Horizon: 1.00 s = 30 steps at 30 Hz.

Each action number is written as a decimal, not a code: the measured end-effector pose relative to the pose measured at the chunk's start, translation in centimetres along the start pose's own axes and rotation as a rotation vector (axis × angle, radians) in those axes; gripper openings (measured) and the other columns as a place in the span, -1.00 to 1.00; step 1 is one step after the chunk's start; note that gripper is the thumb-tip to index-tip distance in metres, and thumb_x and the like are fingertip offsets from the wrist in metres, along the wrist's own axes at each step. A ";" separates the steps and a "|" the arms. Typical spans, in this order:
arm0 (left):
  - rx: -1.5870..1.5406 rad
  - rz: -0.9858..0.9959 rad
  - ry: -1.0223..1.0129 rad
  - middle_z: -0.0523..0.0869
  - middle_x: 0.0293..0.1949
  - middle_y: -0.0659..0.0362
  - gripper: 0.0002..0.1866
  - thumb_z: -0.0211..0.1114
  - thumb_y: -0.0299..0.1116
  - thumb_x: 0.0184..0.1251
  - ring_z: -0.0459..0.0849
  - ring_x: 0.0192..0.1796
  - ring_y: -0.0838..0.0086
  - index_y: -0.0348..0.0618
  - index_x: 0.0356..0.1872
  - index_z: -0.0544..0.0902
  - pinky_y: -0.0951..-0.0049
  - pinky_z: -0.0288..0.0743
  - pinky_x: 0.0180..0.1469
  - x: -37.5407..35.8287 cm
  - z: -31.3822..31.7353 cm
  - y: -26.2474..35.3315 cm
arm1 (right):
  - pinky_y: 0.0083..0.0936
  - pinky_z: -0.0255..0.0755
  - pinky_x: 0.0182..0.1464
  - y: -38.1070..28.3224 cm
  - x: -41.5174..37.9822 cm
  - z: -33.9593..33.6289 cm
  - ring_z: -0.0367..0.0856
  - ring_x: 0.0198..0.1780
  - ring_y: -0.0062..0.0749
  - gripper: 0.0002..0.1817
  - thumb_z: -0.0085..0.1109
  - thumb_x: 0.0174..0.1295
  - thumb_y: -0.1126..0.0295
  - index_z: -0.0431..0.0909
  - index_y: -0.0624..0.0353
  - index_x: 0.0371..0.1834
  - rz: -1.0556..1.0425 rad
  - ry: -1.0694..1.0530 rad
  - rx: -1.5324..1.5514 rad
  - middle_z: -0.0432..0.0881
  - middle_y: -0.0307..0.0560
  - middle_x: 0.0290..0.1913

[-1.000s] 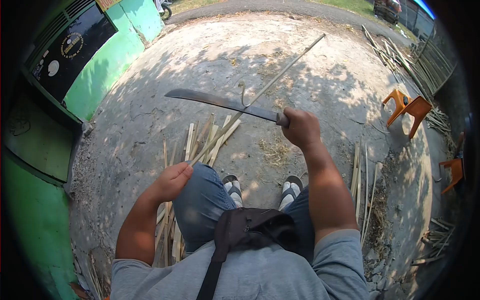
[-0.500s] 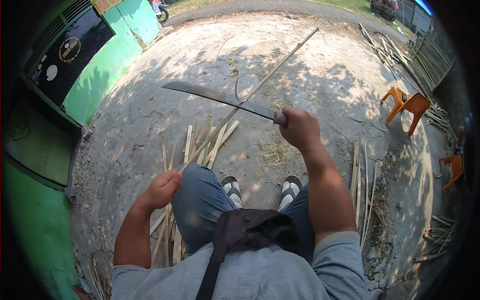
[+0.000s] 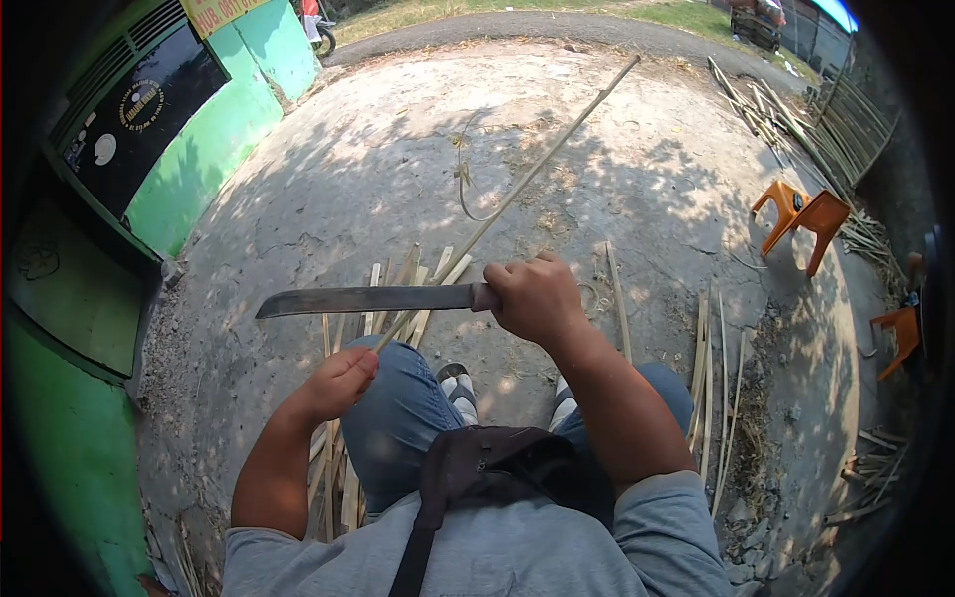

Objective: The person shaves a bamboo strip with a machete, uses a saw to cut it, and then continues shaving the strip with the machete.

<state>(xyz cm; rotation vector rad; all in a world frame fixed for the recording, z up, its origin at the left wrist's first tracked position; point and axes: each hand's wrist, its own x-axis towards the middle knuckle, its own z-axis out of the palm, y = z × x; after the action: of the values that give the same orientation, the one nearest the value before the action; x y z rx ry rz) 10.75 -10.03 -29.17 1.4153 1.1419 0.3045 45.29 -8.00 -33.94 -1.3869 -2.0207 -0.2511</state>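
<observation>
My left hand (image 3: pixel 340 383) is closed around the near end of a long, thin bamboo strip (image 3: pixel 542 161), which slants up and away to the right. In my right hand (image 3: pixel 537 298) is the handle of a machete (image 3: pixel 373 299), its long dark blade pointing left. The blade crosses over the strip a short way beyond my left hand; whether it touches cannot be made out. A thin curled shaving (image 3: pixel 464 199) hangs from the strip farther out. Below the blade, the strip passes by my left knee.
Cut bamboo strips (image 3: pixel 348 488) lie beside my left leg, and others (image 3: pixel 702 378) lie on the right. An orange plastic stool (image 3: pixel 802 221) stands at right, near a bamboo pile (image 3: pixel 766 114). A green wall (image 3: pixel 214 164) runs along the left.
My right hand has drawn the machete back toward me and to the left, from the strip's middle to near my left hand. The left hand still grips the strip.
</observation>
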 end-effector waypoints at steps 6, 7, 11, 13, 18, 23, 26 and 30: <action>0.122 -0.002 0.036 0.37 -0.50 0.43 -0.60 0.01 -0.06 0.79 0.26 -0.48 0.68 -0.05 -0.31 0.49 0.54 0.20 -0.40 -2.7 -2.5 -0.4 | 0.03 0.58 -0.25 7.9 -0.5 -2.0 0.75 -0.31 0.12 -0.82 0.37 0.28 0.15 0.66 -0.04 -0.32 0.413 0.003 -0.083 0.74 -0.01 -0.43; 0.129 0.010 0.053 0.37 -0.50 0.42 -0.61 0.01 -0.07 0.79 0.26 -0.47 0.68 -0.05 -0.31 0.48 0.54 0.21 -0.40 -2.4 -2.8 -0.9 | 0.03 0.59 -0.25 7.7 -0.3 -1.9 0.75 -0.31 0.12 -0.82 0.38 0.28 0.13 0.67 -0.05 -0.31 0.412 -0.029 -0.073 0.74 -0.02 -0.42; 0.091 -0.006 0.072 0.39 -0.49 0.41 -0.61 0.01 -0.09 0.79 0.28 -0.46 0.68 -0.06 -0.31 0.49 0.55 0.22 -0.38 -2.1 -4.0 -3.0 | -0.02 0.62 -0.19 4.2 -0.3 -2.8 0.79 -0.23 0.11 -0.69 0.37 0.29 0.01 0.68 0.02 -0.26 0.400 -0.190 0.010 0.78 0.03 -0.31; 0.082 -0.013 0.092 0.39 -0.49 0.41 -0.61 0.00 -0.09 0.79 0.29 -0.45 0.67 -0.06 -0.32 0.49 0.55 0.22 -0.38 -1.9 -3.7 -3.5 | -0.02 0.62 -0.18 3.5 -0.2 -3.0 0.79 -0.22 0.11 -0.65 0.35 0.31 -0.03 0.67 0.04 -0.24 0.329 -0.216 0.044 0.78 0.03 -0.32; 0.091 0.019 0.146 0.38 -0.50 0.41 -0.60 0.00 -0.08 0.79 0.29 -0.46 0.67 -0.06 -0.33 0.49 0.55 0.23 -0.38 -1.0 -2.1 -2.8 | 0.00 0.52 -0.22 -0.1 -0.3 -2.1 0.75 -0.30 0.09 -0.59 0.37 0.33 -0.07 0.56 0.07 -0.27 0.058 -0.186 0.203 0.73 -0.02 -0.39; 0.184 0.017 0.075 0.41 -0.49 0.41 -0.59 0.02 -0.07 0.78 0.30 -0.44 0.69 -0.07 -0.33 0.52 0.54 0.23 -0.37 -2.5 -3.3 -2.5 | -0.05 0.52 -0.21 3.7 -0.9 -0.7 0.76 -0.26 0.02 -0.57 0.41 0.29 -0.09 0.59 0.05 -0.27 0.015 -0.017 0.125 0.73 -0.05 -0.38; 0.434 0.089 0.154 0.45 -0.47 0.40 -0.58 0.01 -0.06 0.78 0.33 -0.42 0.68 -0.10 -0.30 0.55 0.52 0.27 -0.35 -4.8 -2.8 -1.2 | -0.02 0.57 -0.19 6.6 -0.9 -1.7 0.77 -0.25 0.06 -0.56 0.34 0.35 -0.13 0.65 0.05 -0.28 0.342 -0.116 0.127 0.76 0.00 -0.33; 0.309 0.014 0.173 0.48 -0.45 0.37 -0.56 0.01 -0.02 0.79 0.39 -0.36 0.64 -0.15 -0.25 0.58 0.49 0.37 -0.26 -4.5 -5.6 -4.1 | -0.03 0.55 -0.23 5.0 -0.5 -1.3 0.76 -0.27 0.05 -0.57 0.33 0.35 -0.13 0.63 0.03 -0.27 0.228 -0.040 0.022 0.75 -0.03 -0.35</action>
<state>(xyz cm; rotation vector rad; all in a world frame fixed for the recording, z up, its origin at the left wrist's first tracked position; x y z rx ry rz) 2.54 -10.97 -29.50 1.6931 1.3640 0.2725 50.39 -6.91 -34.30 -1.6036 -1.8699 -0.1003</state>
